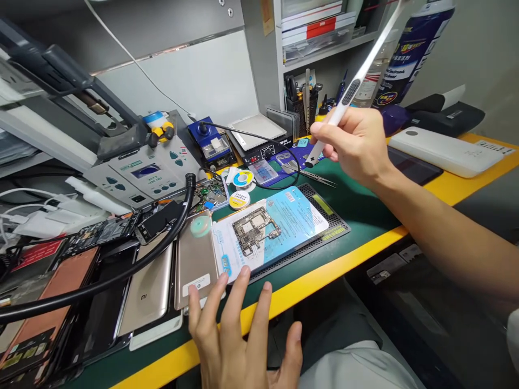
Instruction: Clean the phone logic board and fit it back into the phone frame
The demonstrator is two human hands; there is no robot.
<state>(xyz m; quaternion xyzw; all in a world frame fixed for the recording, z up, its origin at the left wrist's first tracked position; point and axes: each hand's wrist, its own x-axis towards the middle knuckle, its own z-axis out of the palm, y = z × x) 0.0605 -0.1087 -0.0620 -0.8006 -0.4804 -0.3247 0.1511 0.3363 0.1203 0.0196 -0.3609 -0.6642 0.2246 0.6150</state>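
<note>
Green table (365, 213) | board (256, 229) mid-frame on blue packet (295, 219) | my right fingers (330, 133) clamped round white tool (351, 93); left fingers (235, 302) spread | risk: careless left nudge may slide board off

Your left hand (233, 329) and right hand (352, 140) are bare and slim-fingered — the right forearm (441, 232) is bare too — while pale, softly creased cloth (357, 370) shows at your lap beside darker grey fabric (338, 329), and a scrap of light material (513, 330), perhaps a sleeve, edges in at far right.
</note>
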